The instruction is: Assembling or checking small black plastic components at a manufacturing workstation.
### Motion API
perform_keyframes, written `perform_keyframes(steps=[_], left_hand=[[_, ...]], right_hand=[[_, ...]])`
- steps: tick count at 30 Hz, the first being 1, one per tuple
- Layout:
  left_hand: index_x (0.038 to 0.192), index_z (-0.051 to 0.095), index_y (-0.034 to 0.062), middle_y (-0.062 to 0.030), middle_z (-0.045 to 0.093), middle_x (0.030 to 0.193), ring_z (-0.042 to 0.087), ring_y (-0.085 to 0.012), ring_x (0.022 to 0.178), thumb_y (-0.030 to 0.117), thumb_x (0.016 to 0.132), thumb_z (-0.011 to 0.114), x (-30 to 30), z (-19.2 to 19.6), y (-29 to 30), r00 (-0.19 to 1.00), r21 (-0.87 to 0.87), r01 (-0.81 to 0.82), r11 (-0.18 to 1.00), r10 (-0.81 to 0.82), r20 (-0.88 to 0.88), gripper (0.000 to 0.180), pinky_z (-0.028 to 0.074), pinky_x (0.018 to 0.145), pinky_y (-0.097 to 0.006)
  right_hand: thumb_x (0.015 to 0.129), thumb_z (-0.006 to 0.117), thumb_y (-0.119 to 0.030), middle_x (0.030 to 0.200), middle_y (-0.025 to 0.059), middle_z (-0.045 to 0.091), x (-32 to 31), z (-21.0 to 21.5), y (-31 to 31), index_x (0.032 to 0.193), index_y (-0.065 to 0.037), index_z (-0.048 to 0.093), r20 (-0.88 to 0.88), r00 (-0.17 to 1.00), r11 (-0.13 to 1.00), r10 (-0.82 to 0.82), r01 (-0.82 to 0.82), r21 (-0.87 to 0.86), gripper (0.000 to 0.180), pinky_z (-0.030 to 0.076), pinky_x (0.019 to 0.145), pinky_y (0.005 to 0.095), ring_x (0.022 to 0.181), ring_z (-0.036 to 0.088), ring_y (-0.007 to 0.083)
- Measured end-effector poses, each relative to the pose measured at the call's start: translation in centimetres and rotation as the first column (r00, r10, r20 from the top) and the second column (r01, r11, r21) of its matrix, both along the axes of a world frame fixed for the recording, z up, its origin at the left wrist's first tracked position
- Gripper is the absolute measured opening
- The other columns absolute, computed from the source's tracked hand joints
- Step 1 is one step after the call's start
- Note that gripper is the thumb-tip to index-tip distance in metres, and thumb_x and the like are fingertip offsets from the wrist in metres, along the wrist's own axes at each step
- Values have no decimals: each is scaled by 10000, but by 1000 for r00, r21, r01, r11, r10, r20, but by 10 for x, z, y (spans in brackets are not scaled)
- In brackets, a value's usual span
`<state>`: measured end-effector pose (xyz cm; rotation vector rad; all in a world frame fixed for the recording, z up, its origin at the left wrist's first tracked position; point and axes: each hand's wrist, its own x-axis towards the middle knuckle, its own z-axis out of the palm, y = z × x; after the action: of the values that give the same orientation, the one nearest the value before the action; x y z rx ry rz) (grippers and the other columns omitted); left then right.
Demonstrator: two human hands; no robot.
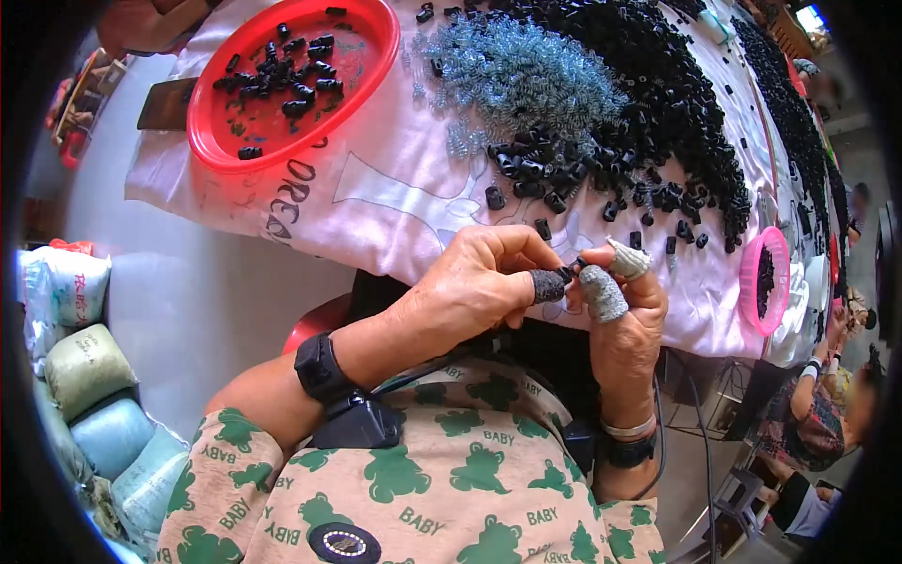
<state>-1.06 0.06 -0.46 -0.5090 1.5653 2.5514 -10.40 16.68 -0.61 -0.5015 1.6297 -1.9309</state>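
Note:
My left hand (474, 287) and my right hand (625, 301) meet just below the table's near edge, pinching a small black plastic part (570, 270) between thumbs and forefingers. Grey fabric finger cots cover my left thumb tip and two right fingertips. Above the hands lies a heap of black plastic parts (658, 103) and a pile of small clear-blue springs (521, 70) on a pink printed cloth (376, 188). A red round tray (291, 80) at the upper left holds several black parts.
A small pink bowl (763, 280) with black parts sits at the table's right edge. Stuffed sacks (89, 395) are stacked on the floor at left. Another person (827, 395) sits at the lower right. A black wristband is on each of my wrists.

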Motion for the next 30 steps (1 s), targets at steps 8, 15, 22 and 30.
perform_keyframes(steps=[8,15,22,30], left_hand=[[1024,651,20,6,641,782,533,-13,593,121,900,636,2,3,-2,1000,40,0,999,0,0,160,417,517,-156],[1009,638,17,-7,652,809,494,-10,575,106,892,633,2,3,-2,999,60,37,998,-38,12,147,391,506,-160],[1021,629,13,-10,651,837,497,-12,587,91,888,626,3,5,-2,999,46,39,998,-40,14,154,390,506,-163],[1033,619,10,-16,641,833,511,-26,590,72,883,611,4,4,0,1000,74,22,997,-21,-8,162,409,512,-171]], right_hand=[[868,657,38,975,38,652,4,3,-2,1082,-5,650,-86,995,998,42,-46,-42,218,506,770,225,839,619,109],[790,696,65,954,60,627,-3,5,3,1047,-9,678,-505,860,991,77,-11,132,269,496,761,241,857,624,148],[754,691,67,954,96,637,-4,15,1,1041,-25,686,-660,737,978,146,-5,210,302,504,776,277,863,644,194],[755,699,62,967,95,637,5,7,0,1028,-15,673,-378,925,993,46,0,122,286,502,793,274,880,642,189]])
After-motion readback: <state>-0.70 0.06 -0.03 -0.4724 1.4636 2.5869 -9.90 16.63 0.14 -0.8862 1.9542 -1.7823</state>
